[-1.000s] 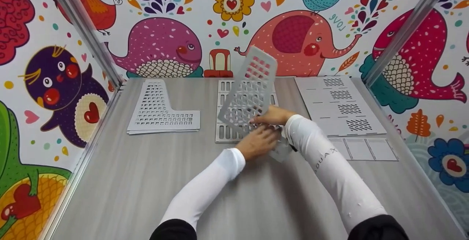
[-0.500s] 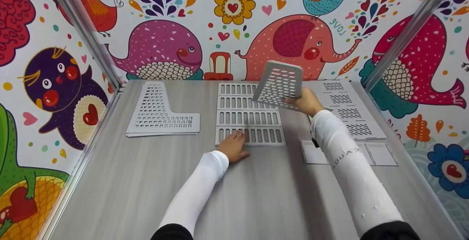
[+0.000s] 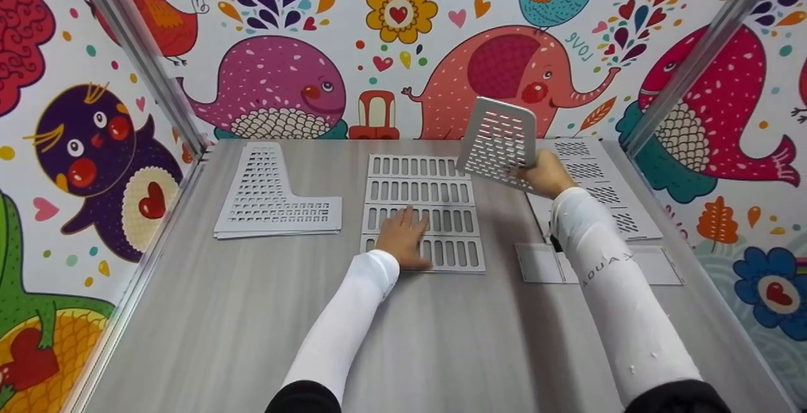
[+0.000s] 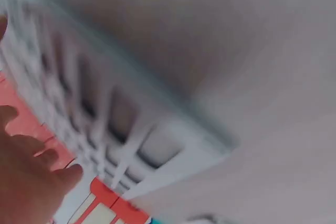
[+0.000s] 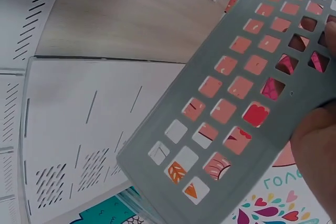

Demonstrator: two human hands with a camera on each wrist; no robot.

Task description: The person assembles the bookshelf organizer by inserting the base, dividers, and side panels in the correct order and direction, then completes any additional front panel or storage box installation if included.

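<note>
Pinches perforated panel (image 3: pixel 504 148), tilted, right of frame centre, in right grip (image 3: pixel 550 174) at one edge. Spreads left grip (image 3: pixel 403 238), holding nothing, over slotted panel (image 3: pixel 444 205) at frame centre. Could let perforated panel pivot if pinched off-balance; could skew slotted panel across surface (image 3: pixel 252 312) if pushed unevenly.

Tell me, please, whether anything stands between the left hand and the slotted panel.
Nothing visible does. The left hand is over the near left part of the slotted panel; contact is unclear. The right hand holds the gray panel up and aside.
</note>
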